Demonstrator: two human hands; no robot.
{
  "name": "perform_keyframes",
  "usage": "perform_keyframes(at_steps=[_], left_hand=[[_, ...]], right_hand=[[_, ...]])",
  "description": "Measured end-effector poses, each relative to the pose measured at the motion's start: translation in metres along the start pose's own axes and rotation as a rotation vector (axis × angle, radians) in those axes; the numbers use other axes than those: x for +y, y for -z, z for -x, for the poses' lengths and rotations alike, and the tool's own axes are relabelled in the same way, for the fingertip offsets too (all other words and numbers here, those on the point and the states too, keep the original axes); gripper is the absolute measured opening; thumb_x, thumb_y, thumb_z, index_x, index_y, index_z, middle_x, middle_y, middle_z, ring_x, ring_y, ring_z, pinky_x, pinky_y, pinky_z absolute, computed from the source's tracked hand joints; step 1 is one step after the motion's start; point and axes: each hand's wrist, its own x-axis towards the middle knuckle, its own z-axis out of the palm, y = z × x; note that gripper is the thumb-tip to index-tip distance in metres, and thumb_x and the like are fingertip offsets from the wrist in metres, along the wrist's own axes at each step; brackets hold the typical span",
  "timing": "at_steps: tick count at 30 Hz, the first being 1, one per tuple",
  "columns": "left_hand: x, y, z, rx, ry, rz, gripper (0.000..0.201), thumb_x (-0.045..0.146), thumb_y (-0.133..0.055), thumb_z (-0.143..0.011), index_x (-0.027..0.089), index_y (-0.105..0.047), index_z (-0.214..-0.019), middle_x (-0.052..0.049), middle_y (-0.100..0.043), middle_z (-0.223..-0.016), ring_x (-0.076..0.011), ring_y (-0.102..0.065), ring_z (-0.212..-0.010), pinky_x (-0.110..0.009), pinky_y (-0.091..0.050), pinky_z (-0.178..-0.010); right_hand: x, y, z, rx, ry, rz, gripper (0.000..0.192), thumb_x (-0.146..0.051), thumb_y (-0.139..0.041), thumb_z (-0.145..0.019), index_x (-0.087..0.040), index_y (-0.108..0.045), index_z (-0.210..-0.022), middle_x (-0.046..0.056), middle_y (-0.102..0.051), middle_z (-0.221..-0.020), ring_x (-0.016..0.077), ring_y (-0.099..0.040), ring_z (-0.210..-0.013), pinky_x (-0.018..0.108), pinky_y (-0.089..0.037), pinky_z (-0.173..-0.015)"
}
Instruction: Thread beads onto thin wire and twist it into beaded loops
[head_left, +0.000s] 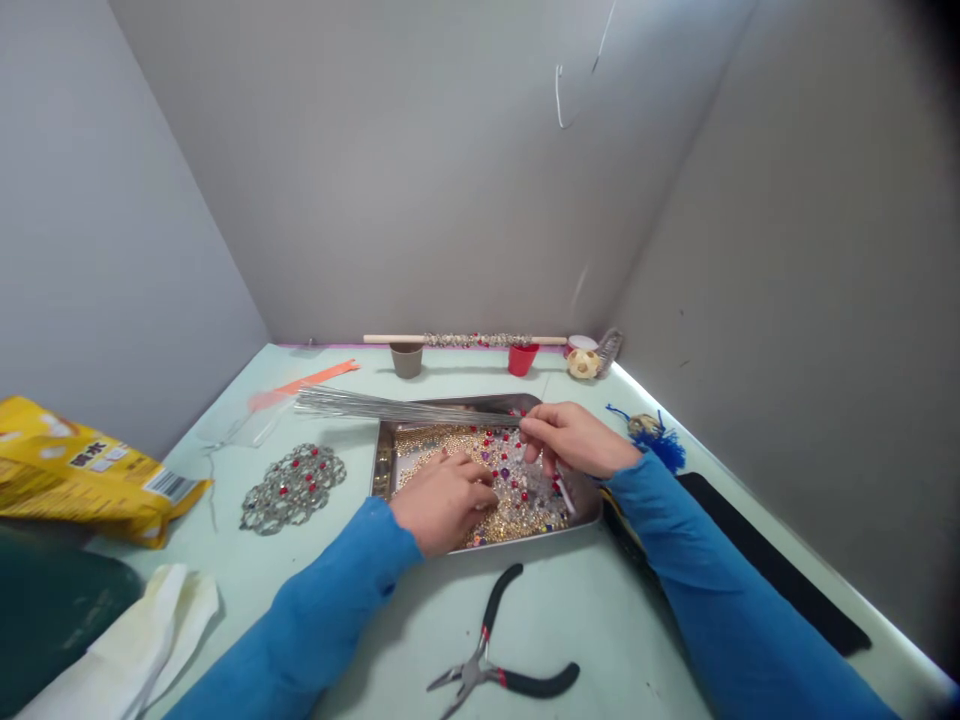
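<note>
A metal tray holds gold, clear and red beads. My left hand is palm down in it, fingers loosely bent and apart on the beads; its fingertips are partly hidden. Over the tray's far edge, my right hand pinches the right end of a bundle of thin straight metal wires, which stretches out to the left. Just in front of the tray lie pliers with black and red handles, their jaws apart.
Left of the tray lies a coiled beaded piece, near a yellow packet and an orange strip. Behind, a beaded stick spans a grey cup and a red cup. A blue tassel sits right.
</note>
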Motion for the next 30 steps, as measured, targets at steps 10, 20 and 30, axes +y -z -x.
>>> perform_keyframes(at_steps=[10,20,30], left_hand=[[-0.006,0.009,0.004,-0.088,0.087,0.011,0.016,0.036,-0.058,-0.077,0.025,-0.067,-0.084,-0.003,-0.059,-0.087,-0.0192,-0.051,-0.089,-0.032,-0.039,-0.076],[-0.004,0.006,0.006,-0.030,0.248,-0.212,0.018,0.016,-0.046,-0.079,0.015,-0.061,-0.089,-0.010,-0.058,-0.087,-0.0225,-0.052,-0.089,-0.038,-0.040,-0.077],[-0.006,0.003,0.010,0.027,0.218,-0.237,0.019,0.026,-0.048,-0.080,0.017,-0.060,-0.093,-0.009,-0.056,-0.093,-0.0226,-0.048,-0.092,-0.038,-0.037,-0.075]], right_hand=[[-0.008,-0.001,0.008,-0.140,-0.022,-0.054,0.025,-0.036,-0.046,-0.084,-0.017,-0.053,-0.070,0.001,-0.065,-0.061,0.0066,-0.050,-0.036,0.018,-0.033,-0.035],[-0.005,-0.014,0.001,0.041,0.040,-0.067,0.032,-0.045,-0.047,-0.081,-0.017,-0.056,-0.068,0.002,-0.065,-0.062,0.0077,-0.049,-0.036,0.021,-0.035,-0.037],[-0.004,-0.016,-0.001,0.287,0.092,0.060,0.036,-0.051,-0.047,-0.079,-0.019,-0.061,-0.072,0.005,-0.064,-0.058,0.0135,-0.052,-0.039,0.025,-0.038,-0.038]])
